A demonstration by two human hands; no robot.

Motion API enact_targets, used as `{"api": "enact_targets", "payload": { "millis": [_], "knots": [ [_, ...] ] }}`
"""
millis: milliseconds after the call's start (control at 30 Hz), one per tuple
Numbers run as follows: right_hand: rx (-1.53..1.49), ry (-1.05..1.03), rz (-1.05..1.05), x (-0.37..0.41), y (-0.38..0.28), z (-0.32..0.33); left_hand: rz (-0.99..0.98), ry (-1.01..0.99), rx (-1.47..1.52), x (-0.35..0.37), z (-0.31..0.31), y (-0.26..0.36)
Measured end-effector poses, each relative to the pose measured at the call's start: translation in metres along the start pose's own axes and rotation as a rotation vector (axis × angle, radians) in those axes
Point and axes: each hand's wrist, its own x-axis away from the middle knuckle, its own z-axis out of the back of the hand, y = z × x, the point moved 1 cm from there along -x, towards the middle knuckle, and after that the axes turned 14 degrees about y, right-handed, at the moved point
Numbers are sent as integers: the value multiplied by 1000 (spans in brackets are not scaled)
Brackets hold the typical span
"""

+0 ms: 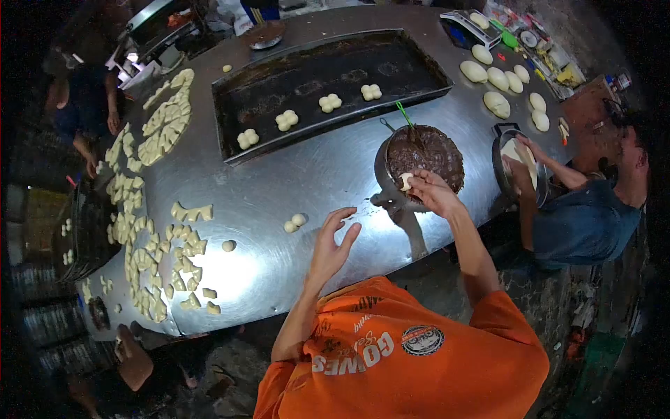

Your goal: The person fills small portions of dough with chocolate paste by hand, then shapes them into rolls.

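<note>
One small, pale dough piece (405, 181), likely light, soft and best pinched at its edges, is clamped in the fingers of the right hand (434, 193) near thick brown paste (441, 157), the left hand (331, 246) holding its fingers apart over the silvery metal worktop (314, 167).

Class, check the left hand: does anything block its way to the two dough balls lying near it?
Nothing visible does; between the left hand and the two dough balls, only metal tabletop shows.
</note>
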Motion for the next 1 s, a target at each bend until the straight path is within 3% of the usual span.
{"api": "enact_targets", "payload": {
  "millis": [33, 67, 100, 167, 433, 500, 567, 633, 700, 833, 900, 1000],
  "knots": [
    [21, 56, 44, 0, 1, 0, -4, 1, 2, -2, -3, 2],
    [255, 140, 259, -1, 4, 1, -14, 14, 31, -3, -4, 3],
    [253, 142, 260, -2, 5, 1, -23, 26, 60, -3, -5, 4],
    [814, 220, 530, -1, 1, -4, -17, 30, 71, -4, -4, 2],
    [937, 79, 605, -28, 20, 4, 18, 104, 73, 3, 13, -7],
    [441, 110, 174, -25, 14, 8, 43, 127, 92, 3, 15, -9],
    [336, 114, 95, -4, -6, -4, 33, 120, 99, 1, 13, -9],
    [-149, -2, -161, 1, -6, -12, 24, 124, 100, -2, 9, -9],
    [-391, -90, -271, 18, -7, -32, 29, -1, 190, -7, -2, -8],
    [-598, -421, -377, 45, 0, -86, 23, 41, 270, -16, -12, -2],
    [-607, -428, -428, 57, 2, -106, 44, 135, 309, -17, -5, -8],
    [-562, -360, -402, 65, 18, -122, 238, 79, 397, -17, 26, -15]
  ]
}}
